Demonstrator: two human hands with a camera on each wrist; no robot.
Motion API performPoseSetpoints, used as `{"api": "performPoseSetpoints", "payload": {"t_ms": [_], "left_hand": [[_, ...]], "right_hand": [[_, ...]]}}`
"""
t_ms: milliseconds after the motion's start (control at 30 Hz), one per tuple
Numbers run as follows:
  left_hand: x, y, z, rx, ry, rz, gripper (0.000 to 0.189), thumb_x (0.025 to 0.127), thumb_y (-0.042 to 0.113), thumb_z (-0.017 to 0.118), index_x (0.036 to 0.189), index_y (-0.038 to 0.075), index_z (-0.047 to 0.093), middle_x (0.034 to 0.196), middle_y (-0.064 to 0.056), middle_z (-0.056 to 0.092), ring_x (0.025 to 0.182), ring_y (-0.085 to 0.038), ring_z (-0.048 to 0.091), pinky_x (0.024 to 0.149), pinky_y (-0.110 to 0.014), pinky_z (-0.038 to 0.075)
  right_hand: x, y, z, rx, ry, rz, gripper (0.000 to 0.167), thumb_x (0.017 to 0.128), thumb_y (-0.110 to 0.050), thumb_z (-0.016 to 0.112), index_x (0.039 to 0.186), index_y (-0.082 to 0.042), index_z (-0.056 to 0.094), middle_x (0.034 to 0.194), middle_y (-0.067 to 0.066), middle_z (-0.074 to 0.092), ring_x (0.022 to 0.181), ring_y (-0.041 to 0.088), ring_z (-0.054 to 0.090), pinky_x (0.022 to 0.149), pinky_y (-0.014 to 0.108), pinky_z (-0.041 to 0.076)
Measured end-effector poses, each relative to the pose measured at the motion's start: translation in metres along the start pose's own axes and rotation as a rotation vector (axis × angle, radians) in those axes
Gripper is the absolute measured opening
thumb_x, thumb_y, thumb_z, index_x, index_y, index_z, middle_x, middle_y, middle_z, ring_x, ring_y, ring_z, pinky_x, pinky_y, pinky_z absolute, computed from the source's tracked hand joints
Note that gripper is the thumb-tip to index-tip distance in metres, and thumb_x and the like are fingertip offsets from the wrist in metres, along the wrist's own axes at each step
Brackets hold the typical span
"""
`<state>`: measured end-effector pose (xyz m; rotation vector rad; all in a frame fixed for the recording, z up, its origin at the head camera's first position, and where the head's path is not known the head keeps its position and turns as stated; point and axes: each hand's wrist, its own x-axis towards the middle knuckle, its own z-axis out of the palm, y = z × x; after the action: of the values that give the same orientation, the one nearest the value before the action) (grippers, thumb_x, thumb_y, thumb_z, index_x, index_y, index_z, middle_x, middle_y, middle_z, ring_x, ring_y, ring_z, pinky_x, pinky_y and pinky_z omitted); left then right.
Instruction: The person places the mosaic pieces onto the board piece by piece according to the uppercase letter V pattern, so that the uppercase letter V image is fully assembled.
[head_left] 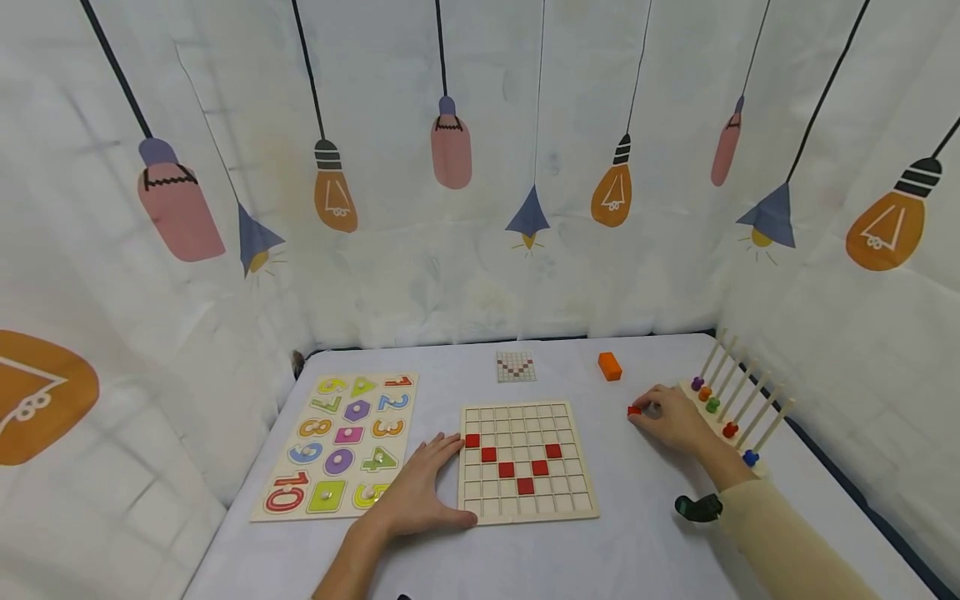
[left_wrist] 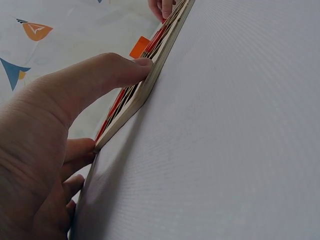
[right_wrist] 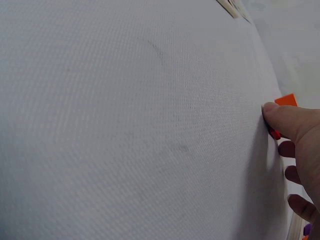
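Note:
A wooden grid board lies in the middle of the table, with several red square tiles set in its cells in a V shape. My left hand steadies the board's near left corner. Its thumb rests on the edge and its spread fingertips touch the left side. To the right of the board, my right hand pinches a small red tile between thumb and fingers, low over the tablecloth. In the right wrist view this red tile is partly hidden by the thumb.
A small pattern card lies behind the board, and an orange block stands to its right. A number puzzle board is on the left. A pegged stand with coloured beads runs along the right, close to the right forearm.

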<state>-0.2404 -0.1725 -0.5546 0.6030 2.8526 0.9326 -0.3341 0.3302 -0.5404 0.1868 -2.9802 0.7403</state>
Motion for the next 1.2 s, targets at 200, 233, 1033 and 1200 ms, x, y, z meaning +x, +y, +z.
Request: {"api": "performPoseSetpoints", "payload": {"t_ms": [200, 233, 1033, 1200], "left_hand": [[0.0, 0.001, -0.001, -0.007, -0.006, -0.012, 0.128, 0.067, 0.08, 0.092, 0.171, 0.023, 0.045, 0.18, 0.006, 0.04, 0.174, -0.029, 0.024, 0.143, -0.059, 0.02], [0.0, 0.002, -0.001, -0.009, -0.006, -0.012, 0.128, 0.067, 0.08, 0.092, 0.171, 0.023, 0.045, 0.18, 0.006, 0.039, 0.174, -0.029, 0.024, 0.143, -0.059, 0.019], [0.001, 0.001, -0.001, -0.018, -0.008, -0.006, 0.129, 0.066, 0.08, 0.092, 0.171, 0.021, 0.045, 0.18, 0.005, 0.041, 0.174, -0.03, 0.024, 0.144, -0.06, 0.017], [0.001, 0.001, -0.001, -0.013, -0.009, -0.003, 0.129, 0.066, 0.08, 0.092, 0.17, 0.02, 0.046, 0.179, 0.004, 0.042, 0.174, -0.03, 0.024, 0.144, -0.06, 0.016]], "right_hand": [[-0.001, 0.001, 0.001, -0.004, 0.009, 0.006, 0.032, 0.101, -0.035, 0.084, 0.123, -0.012, 0.082, 0.124, 0.009, 0.074, 0.121, 0.035, 0.063, 0.111, 0.064, 0.058], [-0.002, 0.001, 0.001, -0.003, 0.009, 0.009, 0.032, 0.101, -0.035, 0.084, 0.123, -0.012, 0.082, 0.124, 0.01, 0.074, 0.122, 0.036, 0.063, 0.111, 0.064, 0.057], [-0.015, -0.018, 0.002, -0.006, 0.01, -0.004, 0.034, 0.1, -0.038, 0.085, 0.126, -0.016, 0.081, 0.123, 0.006, 0.077, 0.122, 0.032, 0.065, 0.114, 0.063, 0.057], [-0.015, -0.024, 0.006, 0.023, 0.017, -0.025, 0.03, 0.1, -0.035, 0.085, 0.124, -0.018, 0.082, 0.121, 0.003, 0.077, 0.122, 0.03, 0.062, 0.113, 0.06, 0.058]]}}
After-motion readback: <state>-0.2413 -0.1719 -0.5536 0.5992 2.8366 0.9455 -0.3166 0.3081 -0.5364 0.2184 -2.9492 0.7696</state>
